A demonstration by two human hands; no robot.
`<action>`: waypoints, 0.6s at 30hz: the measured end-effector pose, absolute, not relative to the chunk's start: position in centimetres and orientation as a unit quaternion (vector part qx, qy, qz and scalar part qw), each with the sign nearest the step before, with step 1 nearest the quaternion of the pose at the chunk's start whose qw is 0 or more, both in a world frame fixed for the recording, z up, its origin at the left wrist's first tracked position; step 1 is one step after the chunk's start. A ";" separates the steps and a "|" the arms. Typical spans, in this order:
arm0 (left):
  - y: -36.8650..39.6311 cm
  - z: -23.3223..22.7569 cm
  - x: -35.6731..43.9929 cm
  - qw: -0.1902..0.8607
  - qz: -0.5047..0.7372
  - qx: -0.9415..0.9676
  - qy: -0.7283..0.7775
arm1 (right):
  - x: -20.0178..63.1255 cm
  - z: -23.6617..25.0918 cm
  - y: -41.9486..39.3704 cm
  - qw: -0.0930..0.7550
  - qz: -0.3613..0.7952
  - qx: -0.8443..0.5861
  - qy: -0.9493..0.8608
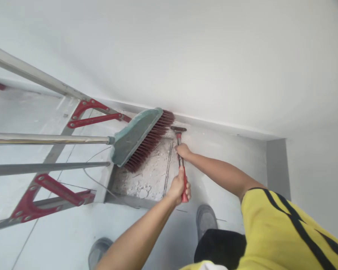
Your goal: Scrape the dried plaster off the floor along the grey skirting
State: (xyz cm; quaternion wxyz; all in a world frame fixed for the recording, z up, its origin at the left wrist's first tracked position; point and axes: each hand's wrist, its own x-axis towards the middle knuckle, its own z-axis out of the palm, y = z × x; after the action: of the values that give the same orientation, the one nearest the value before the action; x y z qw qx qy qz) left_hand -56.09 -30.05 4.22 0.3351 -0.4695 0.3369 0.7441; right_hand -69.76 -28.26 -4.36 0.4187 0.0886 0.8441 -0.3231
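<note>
A hammer (179, 143) with a red grip is held in both hands, its dark head pointing toward the wall. My left hand (180, 186) is wrapped round the red grip at the lower end. Higher up, my right hand (183, 150) is closed on the shaft, just below the head. Left of the hammer lies a dustpan (121, 198) holding dust and broken pale chips. A broom (136, 137) with a teal head and dark red bristles rests over the dustpan's far part.
A metal ladder (52, 153) with red brackets (94, 120) stands at the left, and a thin cable runs near it. The white wall (214, 67) rises ahead, with a grey strip at its foot. My shoes (206, 219) are on the pale tiled floor (59, 240).
</note>
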 end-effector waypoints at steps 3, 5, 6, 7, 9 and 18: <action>-30.3 4.4 -56.5 0.359 0.733 -0.471 0.335 | -70.5 -4.4 -28.2 0.422 -0.320 0.091 0.843; -30.5 4.4 -57.4 0.357 0.736 -0.465 0.340 | -71.4 -4.3 -28.3 0.410 -0.329 0.088 0.846; -30.4 4.5 -57.8 0.351 0.741 -0.463 0.336 | -71.8 -4.3 -28.3 0.408 -0.342 0.091 0.842; -30.1 4.6 -58.1 0.340 0.750 -0.464 0.327 | -72.0 -4.2 -28.2 0.410 -0.366 0.095 0.830; -29.1 5.2 -57.9 0.311 0.766 -0.475 0.303 | -71.5 -4.0 -27.8 0.437 -0.413 0.106 0.792; -30.0 7.6 -57.3 0.375 0.755 -0.460 0.278 | -70.3 -3.4 -26.6 0.428 -0.394 0.140 0.802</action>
State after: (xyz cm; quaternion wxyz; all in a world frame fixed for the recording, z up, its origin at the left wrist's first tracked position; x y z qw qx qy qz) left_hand -57.30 -29.95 7.65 0.3753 -0.4602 0.2781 0.7550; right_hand -70.32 -26.57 -3.43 0.4276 0.1398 0.8016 -0.3938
